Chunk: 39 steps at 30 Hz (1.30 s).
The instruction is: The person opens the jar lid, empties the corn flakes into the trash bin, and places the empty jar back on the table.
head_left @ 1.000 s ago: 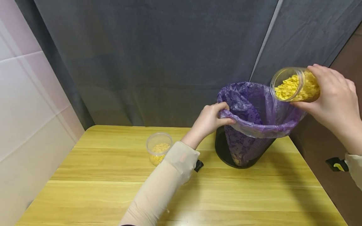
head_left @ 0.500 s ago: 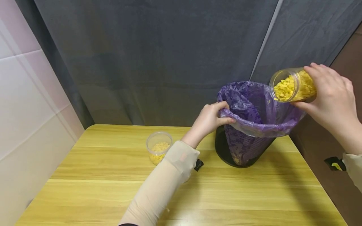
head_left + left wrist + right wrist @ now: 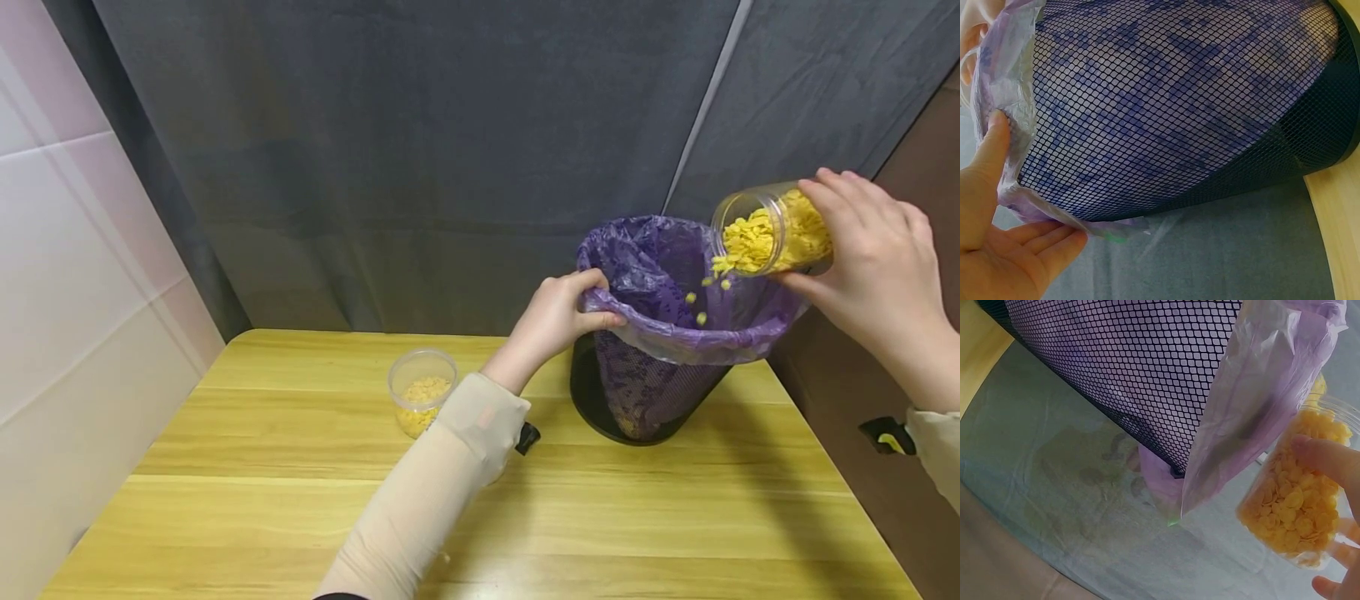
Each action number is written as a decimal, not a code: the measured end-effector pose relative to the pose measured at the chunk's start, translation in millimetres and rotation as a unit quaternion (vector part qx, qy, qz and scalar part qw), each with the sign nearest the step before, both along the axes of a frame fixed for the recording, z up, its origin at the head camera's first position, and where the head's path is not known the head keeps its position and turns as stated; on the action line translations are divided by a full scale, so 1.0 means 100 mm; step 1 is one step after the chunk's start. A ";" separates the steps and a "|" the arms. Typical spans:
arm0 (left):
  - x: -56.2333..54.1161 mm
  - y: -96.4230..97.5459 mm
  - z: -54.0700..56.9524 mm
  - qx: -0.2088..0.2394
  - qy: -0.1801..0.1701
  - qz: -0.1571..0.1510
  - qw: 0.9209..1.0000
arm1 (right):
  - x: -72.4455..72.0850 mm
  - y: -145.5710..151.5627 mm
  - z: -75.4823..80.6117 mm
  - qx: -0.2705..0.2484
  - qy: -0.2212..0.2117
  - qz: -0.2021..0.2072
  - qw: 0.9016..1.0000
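With the right hand [image 3: 885, 258] I grip a clear plastic jar [image 3: 1291, 487], tipped on its side over the bin's right rim. Yellow flakes [image 3: 750, 240] fill much of it, and a few fall from its mouth into the bin. My left hand [image 3: 551, 321] pinches the near left rim of a black mesh trash bin [image 3: 1166, 112], thumb outside and fingers over the edge. A purple trash bag [image 3: 675, 335] lines the bin and folds over its rim. The bin stands on the table; its floor is hidden from the head view.
A second clear jar [image 3: 422, 392], partly filled with yellow flakes, stands upright on the wooden table [image 3: 262, 442], left of my left forearm. A dark grey curtain [image 3: 420, 167] hangs behind the table. The bin is close to the table's right edge.
My right hand has moved slightly left and tipped the jar further. Flakes have slid to its mouth and several now drop into the bin. The left hand stays in place.
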<state>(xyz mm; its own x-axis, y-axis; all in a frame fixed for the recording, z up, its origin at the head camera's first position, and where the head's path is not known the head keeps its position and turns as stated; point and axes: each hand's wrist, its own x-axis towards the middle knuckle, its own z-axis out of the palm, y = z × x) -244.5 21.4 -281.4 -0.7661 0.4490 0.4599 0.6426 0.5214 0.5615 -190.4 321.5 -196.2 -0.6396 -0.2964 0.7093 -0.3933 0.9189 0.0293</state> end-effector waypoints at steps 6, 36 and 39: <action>0.00 0.00 0.00 0.001 -0.005 0.000 1.000 | 0.00 0.00 -0.01 0.009 0.006 0.000 1.000; 0.01 0.00 0.00 0.004 -0.004 0.004 1.000 | -0.01 0.03 0.00 0.041 0.061 0.028 0.997; 0.01 0.00 -0.01 0.009 -0.001 0.004 1.000 | 0.00 0.03 0.00 0.044 0.062 0.029 0.997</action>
